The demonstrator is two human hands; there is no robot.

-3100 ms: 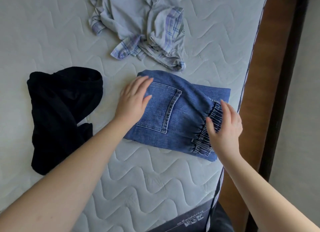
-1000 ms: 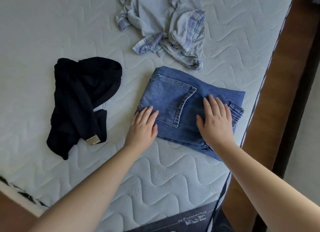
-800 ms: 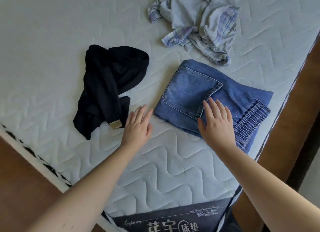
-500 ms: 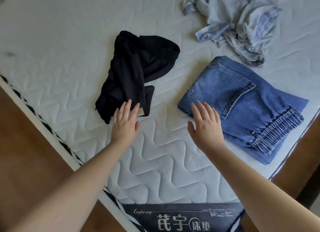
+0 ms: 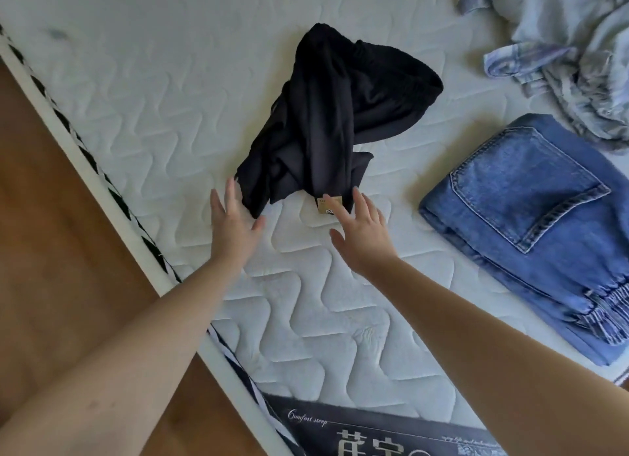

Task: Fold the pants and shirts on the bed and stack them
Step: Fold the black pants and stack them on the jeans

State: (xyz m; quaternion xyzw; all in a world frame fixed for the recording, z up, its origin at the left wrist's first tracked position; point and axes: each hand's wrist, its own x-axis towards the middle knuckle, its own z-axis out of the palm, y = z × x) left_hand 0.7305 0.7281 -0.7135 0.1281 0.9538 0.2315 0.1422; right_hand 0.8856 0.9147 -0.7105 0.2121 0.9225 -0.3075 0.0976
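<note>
A crumpled black garment [image 5: 326,115] with a tan label lies in the middle of the white quilted mattress [image 5: 170,91]. My left hand [image 5: 233,224] hovers at its near left corner, fingers straight and spread. My right hand [image 5: 362,232] is at its near right edge, fingertips over the label, fingers straight; neither hand holds anything. Folded blue jeans [image 5: 534,214] lie to the right, pocket up. A rumpled pale blue plaid shirt [image 5: 561,43] lies at the far right.
The mattress edge with black-and-white piping [image 5: 102,176] runs diagonally at the left, with wooden floor [image 5: 51,251] beyond it. A dark printed mattress label [image 5: 374,435] is at the near edge.
Both hands left the folded jeans and moved left to the black garment. The view swung left, so the jeans and shirt now sit at the right.
</note>
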